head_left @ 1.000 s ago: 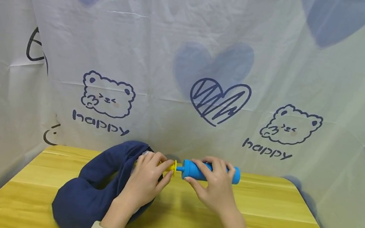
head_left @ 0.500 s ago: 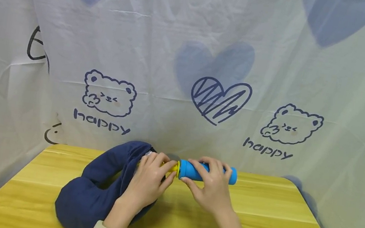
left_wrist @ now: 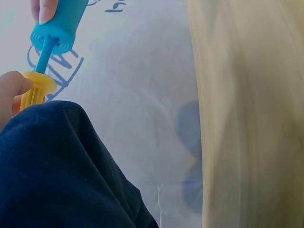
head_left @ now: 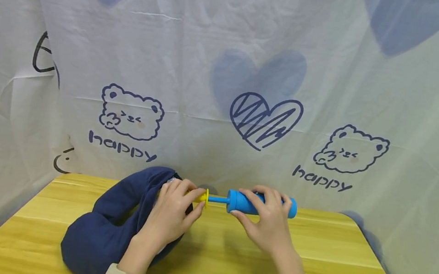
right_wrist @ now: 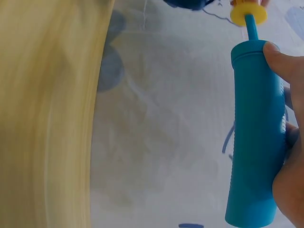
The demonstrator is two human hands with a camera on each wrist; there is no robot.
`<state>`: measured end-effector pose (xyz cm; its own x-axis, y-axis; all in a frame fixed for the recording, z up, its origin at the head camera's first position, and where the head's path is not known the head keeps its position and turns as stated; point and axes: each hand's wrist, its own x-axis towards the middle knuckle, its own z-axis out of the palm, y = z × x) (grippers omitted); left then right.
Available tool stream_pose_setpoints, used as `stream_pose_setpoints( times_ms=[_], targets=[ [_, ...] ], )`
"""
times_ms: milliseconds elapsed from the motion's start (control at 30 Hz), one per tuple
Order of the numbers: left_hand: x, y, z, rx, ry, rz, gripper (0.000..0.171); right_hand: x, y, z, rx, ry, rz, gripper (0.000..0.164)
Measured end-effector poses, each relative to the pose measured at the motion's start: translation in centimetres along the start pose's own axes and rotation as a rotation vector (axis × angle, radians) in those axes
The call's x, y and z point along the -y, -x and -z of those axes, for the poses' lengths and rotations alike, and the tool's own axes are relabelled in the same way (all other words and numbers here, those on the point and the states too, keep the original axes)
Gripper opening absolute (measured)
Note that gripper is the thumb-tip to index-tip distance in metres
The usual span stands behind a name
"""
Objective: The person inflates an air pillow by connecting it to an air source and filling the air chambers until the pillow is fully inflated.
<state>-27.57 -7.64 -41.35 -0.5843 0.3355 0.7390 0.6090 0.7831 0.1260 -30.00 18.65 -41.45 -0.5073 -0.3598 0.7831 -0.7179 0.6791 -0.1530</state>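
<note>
A hand pump has a blue barrel (head_left: pixel 245 203), a thin blue rod (head_left: pixel 218 199) and a yellow flanged end (head_left: pixel 206 197). My right hand (head_left: pixel 269 217) grips the barrel, thumb along its near side, as the right wrist view also shows. With thumb and fingers my left hand (head_left: pixel 172 207) pinches the yellow end, beside a navy U-shaped neck pillow (head_left: pixel 100 237). A length of rod shows between flange and barrel. The yellow part's far tip is hidden behind my left hand and the pillow's fabric, so how it meets the pillow cannot be seen.
Under both hands lies a wood-grain table (head_left: pixel 331 272). A pale cloth (head_left: pixel 197 148) printed with bears and hearts hangs behind its back edge and at the sides.
Half a second ago the barrel sat against the yellow flange. Now my right hand has drawn it rightward, baring the rod. My left hand and the pillow have shifted slightly left.
</note>
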Motion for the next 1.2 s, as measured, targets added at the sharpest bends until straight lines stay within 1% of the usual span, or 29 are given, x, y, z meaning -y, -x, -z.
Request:
stream_pose_setpoints(
  times_ms=[133,300,667,867,1033,1200],
  targets=[
    [0.4,0.1,0.4,-0.006,0.007,0.006,0.021,-0.5,0.0,0.6,0.014,-0.001,-0.014,0.060],
    [1.0,0.2,0.8,-0.026,0.013,0.005,0.021,-1.0,-0.1,1.3,0.026,-0.001,-0.037,0.055],
    [2.1,0.2,1.8,-0.056,0.035,0.013,0.022,-2.3,0.2,2.4,0.026,-0.005,-0.073,0.056],
    [2.7,0.3,2.2,-0.049,0.038,0.030,0.023,-2.7,0.2,2.7,0.024,-0.013,-0.081,0.055],
    [2.6,0.3,2.2,-0.047,0.033,0.044,0.022,-2.7,0.3,2.7,0.018,-0.007,-0.078,0.053],
    [1.9,0.3,1.8,-0.020,0.011,0.035,0.021,-1.9,0.2,2.1,0.027,0.020,-0.048,0.064]
  ],
)
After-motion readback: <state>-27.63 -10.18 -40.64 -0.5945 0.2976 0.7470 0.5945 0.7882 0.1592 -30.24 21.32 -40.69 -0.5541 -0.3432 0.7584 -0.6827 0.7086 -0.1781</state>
